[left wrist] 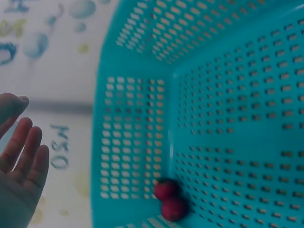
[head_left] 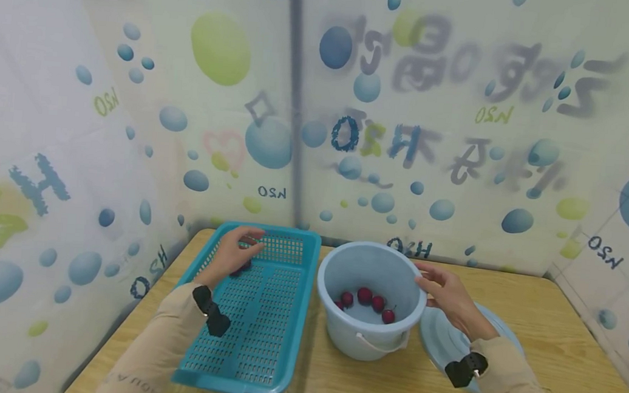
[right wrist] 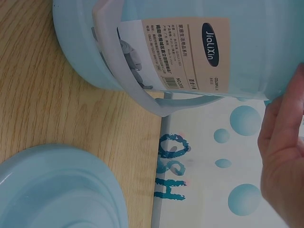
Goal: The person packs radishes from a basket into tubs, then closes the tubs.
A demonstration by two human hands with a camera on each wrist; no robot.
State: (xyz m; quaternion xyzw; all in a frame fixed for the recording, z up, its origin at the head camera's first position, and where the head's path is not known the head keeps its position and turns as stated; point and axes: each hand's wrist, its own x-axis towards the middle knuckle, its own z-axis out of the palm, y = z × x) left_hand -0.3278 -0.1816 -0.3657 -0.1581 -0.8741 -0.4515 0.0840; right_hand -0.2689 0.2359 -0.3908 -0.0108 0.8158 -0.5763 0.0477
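Observation:
In the head view my left hand (head_left: 237,253) hangs over the far left part of a turquoise plastic basket (head_left: 306,318), fingers apart and holding nothing. Two dark red cherries (left wrist: 172,209) lie together in a corner of that basket. With thumb and fingers, my right hand (head_left: 447,294) grips the right rim of a light blue bucket (head_left: 361,343). Several cherries (head_left: 365,295) rest on its bottom, at least one with a stem. The right wrist view shows the bucket's paper label (right wrist: 190,56) and its pale handle (right wrist: 128,71), which hangs down.
A round light blue lid (head_left: 436,336) lies on the wooden table (head_left: 567,336) right of the bucket, partly under my right forearm. Behind the table hangs a white sheet (head_left: 448,169) with bubble prints. The basket's raised wall stands close beside the bucket.

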